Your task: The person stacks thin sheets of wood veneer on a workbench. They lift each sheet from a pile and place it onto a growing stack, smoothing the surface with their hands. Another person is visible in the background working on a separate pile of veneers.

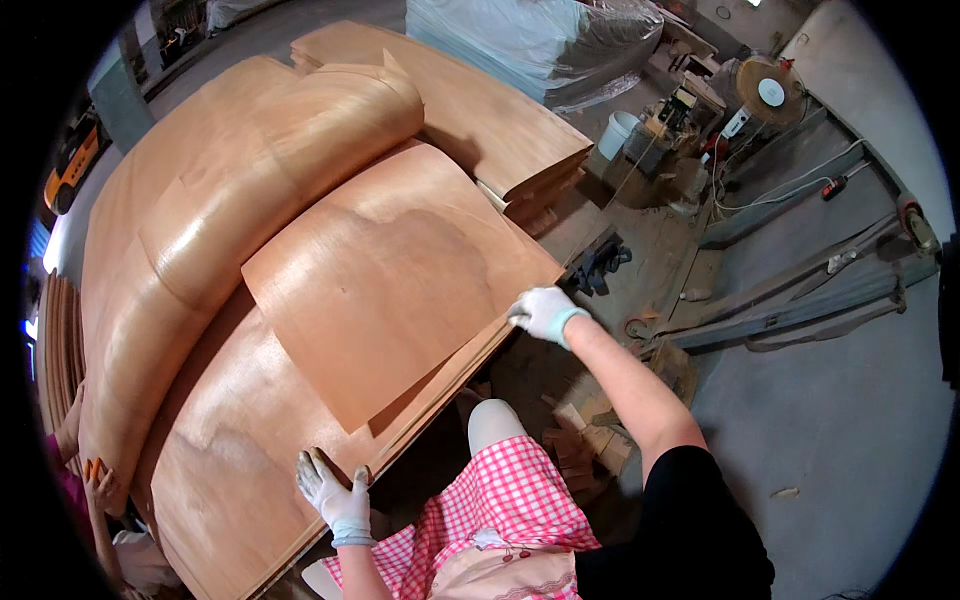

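Observation:
My left hand, in a white glove with grey fingertips, rests with fingers apart near the front edge of a stack of wood veneer sheets. At the stack's right front corner my right hand, gloved too, has its fingers closed on the corner of a smaller veneer sheet. That sheet lies on top of the stack, slightly askew to the front edge. Behind it, a large veneer sheet is folded back in a long glossy curl. My right fingertips are partly hidden.
At the far left, another person's hand is by the curl's end. A second veneer stack stands behind. To the right are a white bucket, a machine with a round disc and a metal frame. Wood scraps litter the floor.

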`<state>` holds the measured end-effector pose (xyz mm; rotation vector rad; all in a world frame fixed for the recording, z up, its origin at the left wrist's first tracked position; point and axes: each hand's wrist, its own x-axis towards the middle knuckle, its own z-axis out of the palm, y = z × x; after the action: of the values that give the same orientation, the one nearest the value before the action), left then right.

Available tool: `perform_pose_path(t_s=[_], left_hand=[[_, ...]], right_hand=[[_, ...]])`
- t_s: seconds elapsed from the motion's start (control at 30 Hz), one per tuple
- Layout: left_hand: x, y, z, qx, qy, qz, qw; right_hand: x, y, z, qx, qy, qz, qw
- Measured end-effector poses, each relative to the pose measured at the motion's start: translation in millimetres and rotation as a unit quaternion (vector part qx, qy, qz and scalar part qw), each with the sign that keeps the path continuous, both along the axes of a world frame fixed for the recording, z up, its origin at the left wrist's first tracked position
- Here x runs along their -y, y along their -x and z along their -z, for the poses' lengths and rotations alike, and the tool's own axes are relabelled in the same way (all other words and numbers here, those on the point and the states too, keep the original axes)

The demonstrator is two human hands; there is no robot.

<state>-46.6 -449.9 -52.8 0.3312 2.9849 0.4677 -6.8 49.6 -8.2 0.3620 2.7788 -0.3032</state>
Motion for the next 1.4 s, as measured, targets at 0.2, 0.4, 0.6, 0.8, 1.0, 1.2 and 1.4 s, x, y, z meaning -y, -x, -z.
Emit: perform_pose_path(t_s=[0.2, 0.4, 0.6, 0.8, 1.0, 1.2, 1.4], left_hand=[[1.8, 1.9, 6.6, -0.005, 0.008, 0.011, 1.000], [4.9, -0.2, 10.5, -0.005, 0.012, 0.003, 1.000], [2.5, 0.4, 10.3, -0.006, 0.018, 0.005, 1.000], [2.8, -0.4, 10.6, -0.009, 0.019, 0.007, 1.000], [-5.7, -2.3, 9.5, -0.002, 0.004, 0.015, 1.000], [-1.9, -7.5, -11.6, 0.002, 0.005, -0.003, 1.000], [-18.5, -35.4, -49.4, -0.180, -0.178, 0.069, 0.965]], right_hand=[[-86.6, -10.0, 6.2, -0.008, -0.060, 0.013, 0.998], [-110.3, 1.1, 1.7, 0.040, -0.089, 0.068, 0.993], [-126.8, 6.9, 12.5, 0.054, -0.102, 0.093, 0.989], [-128.8, 15.0, 24.1, 0.073, -0.091, 0.128, 0.985], [-154.0, -46.5, 60.2, -0.131, 0.023, 0.471, 0.872], [-56.7, -69.9, 41.0, -0.276, -0.084, 0.238, 0.927], [96.9, -74.1, -19.8, -0.312, 0.073, -0.015, 0.947]])
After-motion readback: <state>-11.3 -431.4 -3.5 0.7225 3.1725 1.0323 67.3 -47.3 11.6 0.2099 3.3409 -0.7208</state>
